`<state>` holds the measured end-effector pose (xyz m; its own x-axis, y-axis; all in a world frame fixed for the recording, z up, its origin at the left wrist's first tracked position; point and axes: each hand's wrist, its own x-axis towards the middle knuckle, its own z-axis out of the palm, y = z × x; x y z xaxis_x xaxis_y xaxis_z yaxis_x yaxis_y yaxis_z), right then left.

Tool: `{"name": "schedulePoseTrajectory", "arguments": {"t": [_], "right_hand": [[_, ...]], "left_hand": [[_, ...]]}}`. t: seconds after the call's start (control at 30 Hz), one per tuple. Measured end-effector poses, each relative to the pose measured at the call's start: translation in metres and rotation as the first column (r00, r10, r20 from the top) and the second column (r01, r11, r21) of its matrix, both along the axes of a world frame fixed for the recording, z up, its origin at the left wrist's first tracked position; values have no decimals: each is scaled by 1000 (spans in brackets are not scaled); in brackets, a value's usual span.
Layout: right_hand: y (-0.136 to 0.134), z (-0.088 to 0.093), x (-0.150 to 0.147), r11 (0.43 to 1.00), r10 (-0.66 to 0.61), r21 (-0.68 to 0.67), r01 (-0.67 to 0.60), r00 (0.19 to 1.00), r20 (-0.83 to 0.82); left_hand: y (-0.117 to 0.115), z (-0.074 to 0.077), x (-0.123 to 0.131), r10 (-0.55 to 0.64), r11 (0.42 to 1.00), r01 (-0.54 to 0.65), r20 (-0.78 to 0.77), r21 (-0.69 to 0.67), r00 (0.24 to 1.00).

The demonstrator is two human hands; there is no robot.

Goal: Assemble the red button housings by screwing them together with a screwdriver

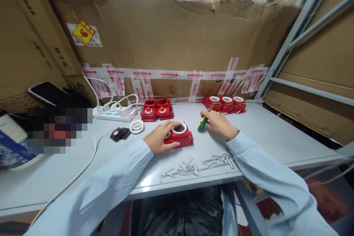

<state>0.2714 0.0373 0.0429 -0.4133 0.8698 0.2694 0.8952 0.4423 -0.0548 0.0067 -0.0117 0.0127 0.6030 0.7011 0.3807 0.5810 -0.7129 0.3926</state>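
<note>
My left hand (161, 138) is wrapped over the left side of a red housing (186, 140), which lies on the table with a white ring (179, 128) around its dark round opening. In my right hand (219, 123) is a screwdriver with a green and yellow handle (202, 124); its shaft points up and away, and it is apart from the housing. Loose screws (188, 167) and small metal parts lie scattered near the front edge, below both hands. Two white rings (136, 127) and dark square pieces (120, 134) rest left of my left hand.
Two red housings (156, 110) stand at the back, and several with white rings (227, 105) at the back right. A white power strip (114, 113) with plugs sits at the left; its cable (94, 143) crosses the table. Cardboard (166, 33) walls the back.
</note>
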Motion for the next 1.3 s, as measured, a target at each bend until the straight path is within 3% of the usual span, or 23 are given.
{"name": "schedulePoseTrajectory", "arguments": {"t": [0.1,0.2,0.3,0.4,0.53,0.63,1.13,1.3], "right_hand": [[3,-3,-2,997,-60,41,61,998,-11],[5,-3,-5,998,-41,32,49,977,-208],[7,-1,-6,997,-5,-67,-36,843,-538],[7,0,-9,985,-12,-124,-119,674,-739],[-4,4,-20,983,79,-17,-185,497,-864],[-17,6,-31,961,115,-13,-277,441,-890],[-33,10,-47,943,182,-35,-331,601,-778],[-39,18,-57,929,221,-67,-364,691,-688]], "left_hand": [[0,0,0,5,1000,-5,-2,-2,1000],[0,-1,0,11,1000,-11,-2,1,1000],[0,-1,0,7,1000,-7,-6,5,1000],[0,0,-1,1,1000,-1,-6,4,1000],[0,0,0,3,1000,-3,4,1,1000],[0,0,0,0,1000,0,5,-1,1000],[2,-3,0,6,1000,-6,-31,-8,999],[-5,13,1,-7,998,5,39,66,999]]}}
